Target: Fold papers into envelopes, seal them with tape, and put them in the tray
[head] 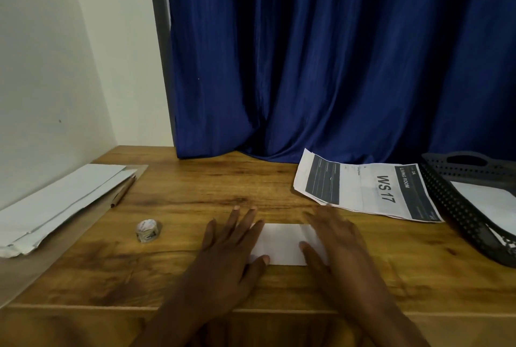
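Hands, left [229,246] and right [335,240], press flat with straight fingers on folded paper [282,244], likely creasing it, tape [147,230] to its left, tray [463,207] to its right.

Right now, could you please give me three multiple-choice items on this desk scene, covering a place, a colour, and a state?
1. Where is the tape roll?
A. left of both hands
B. inside the tray
C. on the printed sheet

2. What colour is the curtain?
A. red
B. blue
C. green

3. How do the hands lie on the folded paper?
A. flat, pressing
B. lifting it
C. clenched fists

Key: 1 A, it sits on the desk left of the left hand; 2 B, deep blue folds; 3 A, left and right hand show straight fingers on it.
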Tool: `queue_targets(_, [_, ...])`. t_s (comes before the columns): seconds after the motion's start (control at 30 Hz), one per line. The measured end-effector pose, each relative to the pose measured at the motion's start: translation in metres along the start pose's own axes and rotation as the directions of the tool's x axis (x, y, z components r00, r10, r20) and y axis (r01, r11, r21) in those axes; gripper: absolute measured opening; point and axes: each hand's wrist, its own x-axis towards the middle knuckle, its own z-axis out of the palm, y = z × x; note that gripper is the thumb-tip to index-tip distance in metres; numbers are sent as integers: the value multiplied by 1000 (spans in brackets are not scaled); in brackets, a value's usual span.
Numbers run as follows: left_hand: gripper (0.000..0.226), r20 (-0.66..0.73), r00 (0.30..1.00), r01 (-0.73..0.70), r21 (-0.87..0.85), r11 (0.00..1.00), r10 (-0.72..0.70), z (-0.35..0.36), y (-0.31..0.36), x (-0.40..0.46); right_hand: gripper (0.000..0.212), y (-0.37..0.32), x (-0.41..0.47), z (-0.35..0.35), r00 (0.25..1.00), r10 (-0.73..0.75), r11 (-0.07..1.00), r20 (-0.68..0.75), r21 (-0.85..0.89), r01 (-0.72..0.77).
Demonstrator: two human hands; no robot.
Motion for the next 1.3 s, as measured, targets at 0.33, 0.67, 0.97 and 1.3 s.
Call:
queue_targets(0.33, [107,133,991,-10,38,999,4,-1,-3,3,88,-30,15,16,880,-128,990,458,3,142])
queue_targets(0.67, [92,159,987,36,-34,999,-30,-2,-7,4,104,27,13,0,900,64,995,431,-92,-27])
queue_targets(0.97, [85,53,997,59,-205,977,-49,-5,-4,-1,85,7,0,-22,957,-64,991,281,-91,94])
queue_targets(1.3, [75,-153,982,27,-447,894,-106,-7,-9,-9,37,-35,27,-36,922,-307,904,238,-230,360])
